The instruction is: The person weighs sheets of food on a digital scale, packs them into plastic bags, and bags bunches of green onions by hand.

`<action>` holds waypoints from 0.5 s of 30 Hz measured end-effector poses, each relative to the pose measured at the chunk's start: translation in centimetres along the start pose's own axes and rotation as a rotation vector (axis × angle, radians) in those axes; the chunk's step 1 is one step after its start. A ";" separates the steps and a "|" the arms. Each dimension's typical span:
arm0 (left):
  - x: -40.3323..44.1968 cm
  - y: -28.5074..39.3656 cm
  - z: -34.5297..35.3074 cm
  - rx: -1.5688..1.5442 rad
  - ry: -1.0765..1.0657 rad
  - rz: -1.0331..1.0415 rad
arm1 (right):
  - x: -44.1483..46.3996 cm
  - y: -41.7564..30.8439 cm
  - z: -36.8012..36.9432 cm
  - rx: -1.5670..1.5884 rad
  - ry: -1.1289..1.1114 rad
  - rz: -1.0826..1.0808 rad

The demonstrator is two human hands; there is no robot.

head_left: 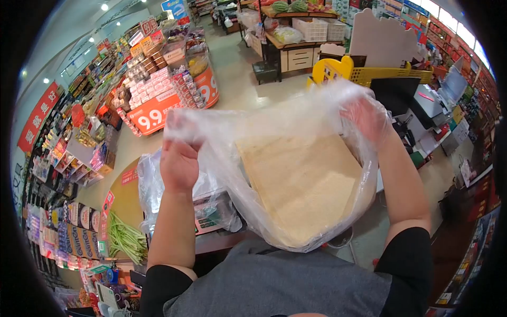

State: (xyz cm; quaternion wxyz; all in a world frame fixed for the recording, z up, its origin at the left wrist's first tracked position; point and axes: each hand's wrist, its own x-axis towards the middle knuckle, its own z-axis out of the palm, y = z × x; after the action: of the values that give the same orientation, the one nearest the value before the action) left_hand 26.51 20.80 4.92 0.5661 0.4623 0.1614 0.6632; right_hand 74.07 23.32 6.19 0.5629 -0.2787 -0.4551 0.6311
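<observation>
A clear plastic bag [219, 153] hangs spread between my two hands, with a stack of flat, pale yellow sheets [301, 185] inside it. My left hand [181, 158] is closed on the bag's upper left edge. At the upper right my right hand [367, 119] grips the opposite edge, its fingers partly covered by the film. The sheets lie nearer my right arm, above the front of my grey shirt. Behind my left forearm, more clear plastic bags [153, 182] cover part of a device with a panel [208, 214].
Green stalks [127, 238] lie on the round yellow-brown table [121, 190] at left. A yellow basket [364, 75], a dark monitor [396, 94] and a checkout counter stand at right. Beyond are a display marked 9.9 [150, 119] and a shelf with white crates [310, 30].
</observation>
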 end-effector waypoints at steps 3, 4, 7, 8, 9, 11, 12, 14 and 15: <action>3.2 -1.8 -2.1 0.151 0.107 -0.135 | 4.0 3.4 -0.4 -0.223 0.238 0.151; 4.2 -3.8 -3.9 0.273 0.181 -0.251 | 3.9 3.6 1.4 -0.221 0.288 0.249; 3.2 -9.9 -7.7 0.382 0.272 -0.663 | 4.0 5.2 2.2 -0.290 0.378 0.375; 2.0 -14.6 -12.9 0.236 0.206 -0.702 | 5.2 7.6 -1.1 -0.357 0.371 0.322; -0.1 -12.4 -6.3 0.062 0.276 -0.825 | 3.0 5.8 1.2 -0.225 0.386 0.385; -4.6 -16.1 -7.2 -0.198 0.318 -0.882 | -1.1 5.3 2.1 -0.301 0.347 0.415; -6.3 -14.4 -2.4 -0.166 0.361 -0.887 | -3.4 5.4 1.2 -0.511 0.293 0.385; -10.8 -14.3 -0.7 -0.006 0.323 -0.953 | -7.7 3.7 3.0 -1.014 0.192 0.387; -12.3 -13.1 0.2 -0.025 0.352 -1.049 | -9.8 1.8 5.2 -1.306 0.142 0.410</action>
State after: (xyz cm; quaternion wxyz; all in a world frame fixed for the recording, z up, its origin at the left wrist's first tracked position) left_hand 33.74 13.68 -9.95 0.7905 0.1950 0.4544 0.3614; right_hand 70.81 12.55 5.25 0.1772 -0.6821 -0.6421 0.3017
